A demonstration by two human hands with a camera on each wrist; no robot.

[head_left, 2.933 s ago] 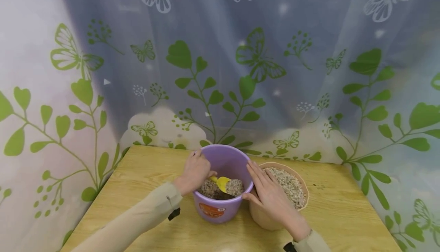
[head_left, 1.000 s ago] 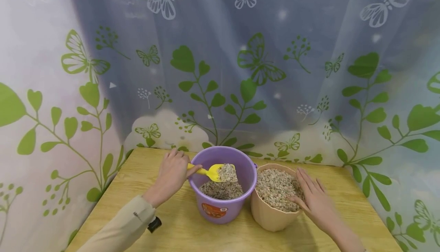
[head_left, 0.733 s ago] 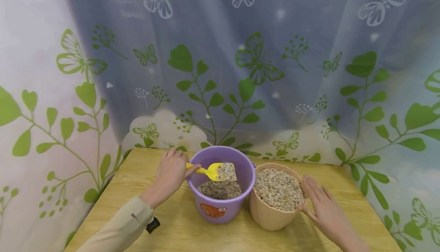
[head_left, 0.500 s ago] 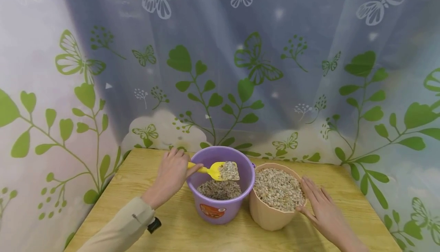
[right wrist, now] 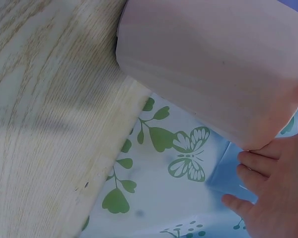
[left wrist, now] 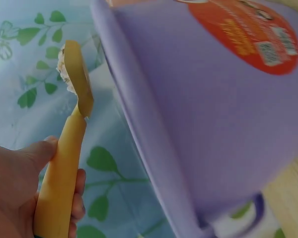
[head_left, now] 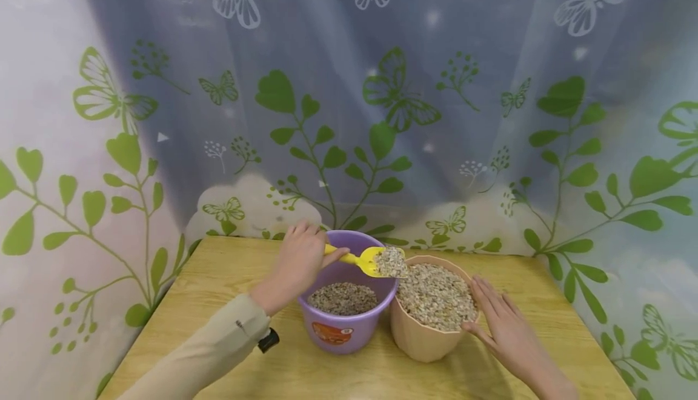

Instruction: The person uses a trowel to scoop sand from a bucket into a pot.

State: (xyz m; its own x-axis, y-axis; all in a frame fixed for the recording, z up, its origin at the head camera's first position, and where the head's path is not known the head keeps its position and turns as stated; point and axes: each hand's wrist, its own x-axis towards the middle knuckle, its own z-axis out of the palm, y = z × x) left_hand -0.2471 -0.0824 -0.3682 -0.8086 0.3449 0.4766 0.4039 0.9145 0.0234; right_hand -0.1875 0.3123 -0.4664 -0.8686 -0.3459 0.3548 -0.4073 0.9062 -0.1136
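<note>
My left hand (head_left: 294, 260) grips the handle of a yellow toy shovel (head_left: 368, 260), its thumb along the handle. Pale grit, like small gravel, is heaped on the blade, which hangs over the right rim of a purple bucket (head_left: 340, 331), close to the peach pot. Darker gravel (head_left: 342, 299) covers the bucket's bottom. The peach pot (head_left: 427, 344) beside it is filled nearly to the rim with pale gravel (head_left: 436, 297). My right hand (head_left: 504, 330) rests with extended fingers against the pot's right side; in the right wrist view its fingers (right wrist: 258, 163) lie by the rim.
Both containers stand side by side on a wooden table (head_left: 245, 351). A curtain (head_left: 349, 115) printed with leaves and butterflies hangs behind the table's back edge. The bucket carries an orange label (head_left: 331, 333) on its front.
My left hand has lifted the loaded shovel out of the bucket and moved it right, toward the pot. My right hand has shifted from between the containers to the pot's right side.
</note>
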